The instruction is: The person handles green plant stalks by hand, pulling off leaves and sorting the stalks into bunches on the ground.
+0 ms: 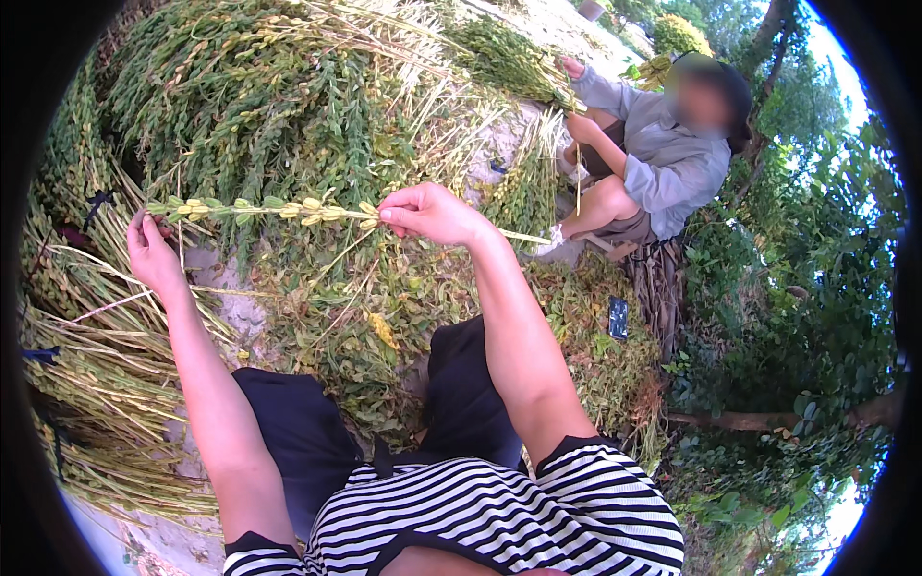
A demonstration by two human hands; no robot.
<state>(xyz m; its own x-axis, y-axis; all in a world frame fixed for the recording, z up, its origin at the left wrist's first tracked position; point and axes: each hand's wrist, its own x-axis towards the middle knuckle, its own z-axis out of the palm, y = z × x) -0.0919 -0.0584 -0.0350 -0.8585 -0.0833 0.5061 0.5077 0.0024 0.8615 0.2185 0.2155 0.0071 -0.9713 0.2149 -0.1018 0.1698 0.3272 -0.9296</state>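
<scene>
A long plant stalk with yellow-green seed pods (288, 209) is stretched nearly level in front of me. My left hand (153, 248) has its fingers closed on the leafy tip of the stalk at the left. At the other end, my right hand (425, 213) pinches the stalk between thumb and fingers, and the thin bare end sticks out to the right past my wrist. Below the stalk, loose green and yellowish leaves (310, 302) cover the ground. Behind it lies a big heap of cut green plants (252, 108).
Tied bundles of cut stalks (108, 389) lie at the left. A seated person in a grey shirt (670, 173) handles stalks at the upper right. A dark flat object (618, 317) rests on the leaves, near dense green bushes (785, 309). Bare sandy ground (241, 309) shows between plants.
</scene>
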